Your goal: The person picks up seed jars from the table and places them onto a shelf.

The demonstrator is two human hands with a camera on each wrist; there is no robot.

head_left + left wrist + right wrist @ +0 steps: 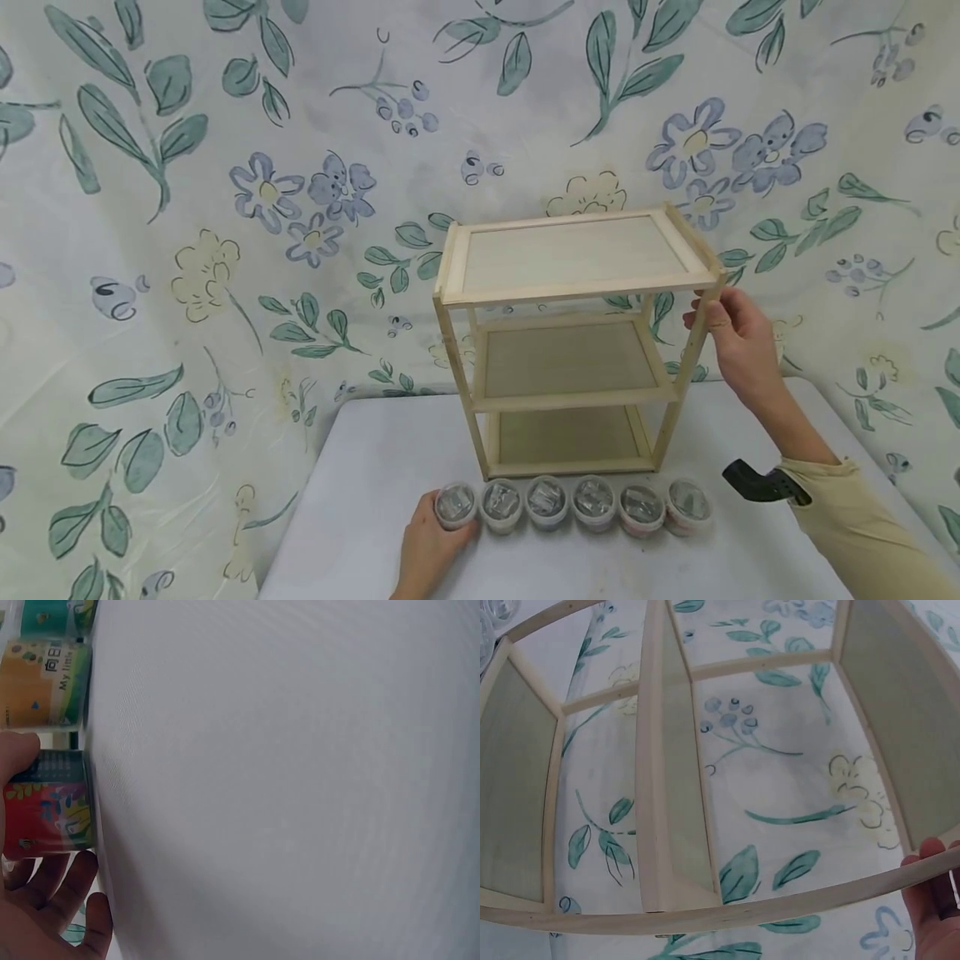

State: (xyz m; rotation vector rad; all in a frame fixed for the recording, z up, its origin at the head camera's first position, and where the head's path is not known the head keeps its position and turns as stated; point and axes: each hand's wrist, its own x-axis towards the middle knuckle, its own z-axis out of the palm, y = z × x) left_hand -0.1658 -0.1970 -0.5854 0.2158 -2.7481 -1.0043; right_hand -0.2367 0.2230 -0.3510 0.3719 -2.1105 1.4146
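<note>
My left hand (pixel 432 546) holds a small round tub (pixel 456 505) with a clear lid, the leftmost of a row on the table. In the left wrist view this tub (pixel 51 806) has a red and dark printed label, with thumb on one side and fingers on the other. A three-tier wooden shelf (pixel 570 252) stands behind the row, with pale frames and greenish panels. Near its top, my right hand (pixel 744 340) grips the right front post. The right wrist view shows fingertips (pixel 932 846) curled over that post (pixel 802 901).
Several similar tubs (pixel 546 500) line up to the right of the held one, in front of the shelf; one has an orange label (pixel 45 682). Everything stands on a white table (pixel 360 467). A floral cloth (pixel 300 183) hangs behind. A black band (pixel 761 483) circles the right wrist.
</note>
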